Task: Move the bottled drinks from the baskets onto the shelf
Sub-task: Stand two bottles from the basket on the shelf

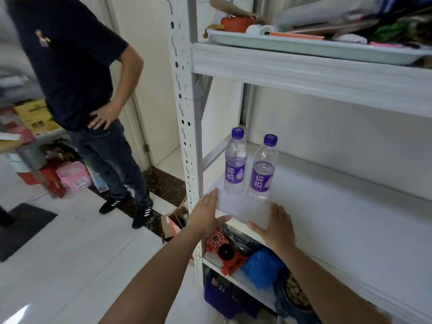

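1. The room is a cluttered store space with a pale tiled floor (70,253) and a cream wall; a white metal rack (187,113) fills the right half of the view, and a bystander in a dark shirt (70,66) stands at the far left with a hand on the hip.
2. The middle shelf (339,218) of that rack is a wide white board, bare except at its left end.
3. The upper shelf carries a pale tray (304,45) heaped with odds and ends; the lower one holds a blue bag (261,267) and a red spider-web toy (222,246).
4. Two bottled drinks stand upright near the left front of the middle shelf, close together: the left bottle (235,162) slightly farther back, the right bottle (263,169) nearer. Both have purple caps and labels.
5. The left hand (207,211) hovers at the shelf's front left corner, its grip wide and empty, apart from the bottles.
6. The right hand (278,222) lies flat over the front edge, just near of the right bottle, grip likewise wide and empty.
7. Judged from this, two bottles are placed. No baskets are in view, so how many remain cannot be told.
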Motion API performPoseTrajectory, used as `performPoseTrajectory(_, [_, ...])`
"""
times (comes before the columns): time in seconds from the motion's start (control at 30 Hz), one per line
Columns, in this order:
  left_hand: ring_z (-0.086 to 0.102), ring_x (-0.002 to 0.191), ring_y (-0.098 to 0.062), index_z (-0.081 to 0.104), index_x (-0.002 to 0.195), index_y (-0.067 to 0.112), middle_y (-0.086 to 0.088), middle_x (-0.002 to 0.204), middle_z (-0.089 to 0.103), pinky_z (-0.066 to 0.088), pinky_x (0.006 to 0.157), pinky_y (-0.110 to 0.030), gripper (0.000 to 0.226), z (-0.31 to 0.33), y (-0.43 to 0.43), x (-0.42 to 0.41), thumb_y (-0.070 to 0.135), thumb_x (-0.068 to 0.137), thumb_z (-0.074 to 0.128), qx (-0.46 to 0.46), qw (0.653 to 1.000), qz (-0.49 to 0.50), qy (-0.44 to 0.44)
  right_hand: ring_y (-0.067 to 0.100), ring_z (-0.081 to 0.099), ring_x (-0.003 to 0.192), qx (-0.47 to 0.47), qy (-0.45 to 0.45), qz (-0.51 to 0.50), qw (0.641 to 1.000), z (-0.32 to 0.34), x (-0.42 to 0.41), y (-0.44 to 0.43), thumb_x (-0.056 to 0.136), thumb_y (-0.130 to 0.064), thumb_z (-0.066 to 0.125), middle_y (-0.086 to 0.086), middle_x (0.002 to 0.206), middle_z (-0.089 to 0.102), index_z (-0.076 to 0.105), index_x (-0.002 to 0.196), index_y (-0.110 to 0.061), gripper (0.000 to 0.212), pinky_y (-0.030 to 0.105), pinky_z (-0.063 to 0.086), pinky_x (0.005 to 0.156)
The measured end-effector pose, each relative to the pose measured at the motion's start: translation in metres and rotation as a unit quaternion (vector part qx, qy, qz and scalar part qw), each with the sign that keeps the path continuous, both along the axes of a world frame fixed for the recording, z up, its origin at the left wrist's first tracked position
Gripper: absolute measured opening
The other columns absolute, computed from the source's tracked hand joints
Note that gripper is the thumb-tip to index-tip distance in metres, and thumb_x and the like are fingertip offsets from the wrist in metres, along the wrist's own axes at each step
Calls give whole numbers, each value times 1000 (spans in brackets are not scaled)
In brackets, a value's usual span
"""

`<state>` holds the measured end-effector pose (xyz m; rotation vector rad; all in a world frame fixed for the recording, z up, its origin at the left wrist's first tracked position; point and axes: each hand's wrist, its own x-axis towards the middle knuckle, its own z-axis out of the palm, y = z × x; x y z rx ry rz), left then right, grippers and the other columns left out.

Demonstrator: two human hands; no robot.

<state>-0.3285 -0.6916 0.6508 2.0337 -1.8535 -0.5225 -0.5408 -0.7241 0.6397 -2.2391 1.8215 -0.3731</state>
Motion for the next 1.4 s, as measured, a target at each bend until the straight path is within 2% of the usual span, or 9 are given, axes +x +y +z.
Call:
performPoseTrajectory(0.2, [-16,146,-22,-13,152,25,-1,159,-16,-10,117,-41,90,-7,155,4,67,89,37,2,974,168,-151,27,10,146,-22,40,208,977,5,28,78,73,-80,43,14,158,13,14,151,-9,109,45,8,119])
performPoseTrajectory(0.33, [-21,145,-25,-15,151,24,-4,158,-22,-12,116,-44,87,-15,309,8,71,88,22,48,912,367,-178,23,-1,147,-28,48,359,932,14,79,163,80,-73,45,9,160,2,2,152,-15,102,41,-2,117])
performPoseTrajectory(0.43, [-18,146,-27,-14,151,23,-4,159,-19,-12,117,-44,104,-15,431,-1,82,66,-12,80,837,513,-173,22,-9,147,-14,44,479,877,21,120,248,80,-75,41,6,160,-4,-1,151,-15,102,39,-6,117])
performPoseTrajectory(0.63, [-10,148,-29,1,153,21,-6,161,-6,-5,117,-45,126,-5,651,-80,90,50,-21,102,659,738,-104,21,-3,147,-30,33,697,716,34,158,454,80,-72,45,6,160,0,5,151,-15,99,39,-4,118])
performPoseTrajectory(0.77, [-14,147,-28,-3,153,21,-6,160,-12,-6,118,-45,94,-9,759,-160,76,84,29,106,537,834,-71,21,-2,147,-41,35,793,607,34,143,579,79,-73,45,7,160,0,6,151,-13,102,41,-2,118])
performPoseTrajectory(0.97, [-18,146,-28,-8,152,22,-5,159,-20,-7,117,-48,92,-24,848,-257,67,88,39,117,395,911,-10,21,1,147,48,49,845,530,19,106,696,77,-72,50,6,160,2,6,151,-14,104,40,5,119])
performPoseTrajectory(1.2, [-15,147,-27,0,153,21,-8,159,-17,-7,117,-45,88,-39,889,-278,66,89,39,119,390,913,24,31,24,139,286,105,742,598,-19,84,759,79,-60,62,15,152,25,21,147,-6,96,42,27,111])
performPoseTrajectory(1.3, [-3,148,-27,11,153,20,-9,161,-1,2,119,-43,80,-44,903,-268,63,91,38,123,416,901,20,28,61,94,434,156,624,631,-29,80,783,77,-55,67,14,108,61,49,124,-5,71,34,49,78])
performPoseTrajectory(1.4, [14,145,-27,20,151,22,-8,158,15,16,118,-42,68,-47,911,-254,55,94,40,104,443,890,38,16,53,52,557,173,536,610,-37,73,802,83,-42,67,9,71,56,55,112,1,52,24,46,46])
